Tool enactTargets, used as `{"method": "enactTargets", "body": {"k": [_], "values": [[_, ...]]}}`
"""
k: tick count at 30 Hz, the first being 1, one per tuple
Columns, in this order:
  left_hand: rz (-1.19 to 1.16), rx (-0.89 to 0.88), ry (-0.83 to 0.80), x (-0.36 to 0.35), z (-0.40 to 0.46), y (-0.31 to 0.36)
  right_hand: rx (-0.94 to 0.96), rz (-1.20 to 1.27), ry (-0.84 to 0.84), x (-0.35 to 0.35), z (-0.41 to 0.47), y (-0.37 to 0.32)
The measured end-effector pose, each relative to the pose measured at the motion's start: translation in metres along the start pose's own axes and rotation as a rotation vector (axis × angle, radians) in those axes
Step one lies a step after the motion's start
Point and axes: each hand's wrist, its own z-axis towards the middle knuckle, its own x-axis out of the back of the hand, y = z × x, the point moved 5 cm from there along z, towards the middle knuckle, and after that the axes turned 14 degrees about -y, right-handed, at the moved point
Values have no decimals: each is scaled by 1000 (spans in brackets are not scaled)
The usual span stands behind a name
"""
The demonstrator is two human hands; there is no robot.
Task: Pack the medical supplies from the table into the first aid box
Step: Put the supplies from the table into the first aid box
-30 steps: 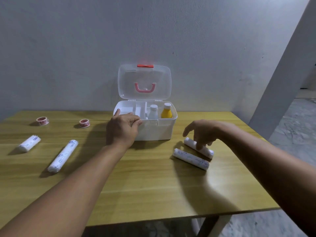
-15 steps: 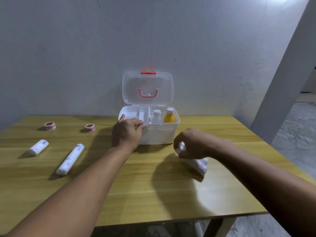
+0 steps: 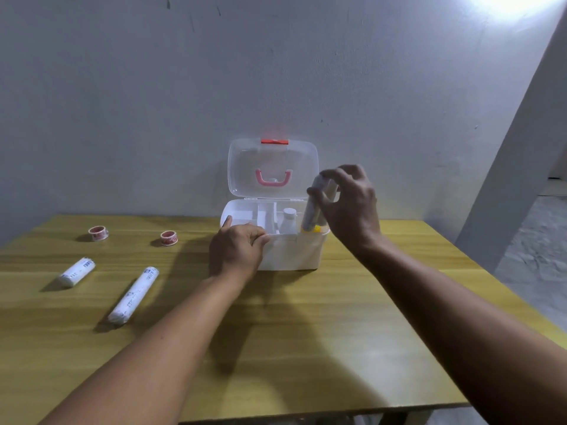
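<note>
The white first aid box (image 3: 294, 253) stands open at the table's far middle, its clear lid (image 3: 245, 167) upright. Inside are a white bottle (image 3: 289, 220) and a yellow bottle (image 3: 313, 229), mostly hidden. My left hand (image 3: 237, 250) grips the box's front left rim. My right hand (image 3: 346, 204) holds wrapped bandage rolls (image 3: 313, 207) nearly upright over the box's right side, lower ends inside it. On the left lie a long bandage roll (image 3: 134, 296), a short bandage roll (image 3: 76, 272) and two tape rolls (image 3: 98, 233) (image 3: 169, 238).
The wooden table (image 3: 306, 332) backs onto a grey wall. Its right edge runs close to a slanted white pillar (image 3: 515, 167) with concrete floor beyond. The front edge lies just below my forearms.
My right hand has picked the bandage rolls up from the table right of the box and lifted them over the box's right side. My left hand stays on the rim.
</note>
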Motion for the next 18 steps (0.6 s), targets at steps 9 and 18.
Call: {"method": "enactTargets", "body": {"k": [9, 18], "values": [[-13, 19, -24, -1, 3, -1, -55, -60, 42, -12, -1, 10], [9, 14, -53, 1, 2, 2, 61, -233, -133, -38, -15, 10]]}}
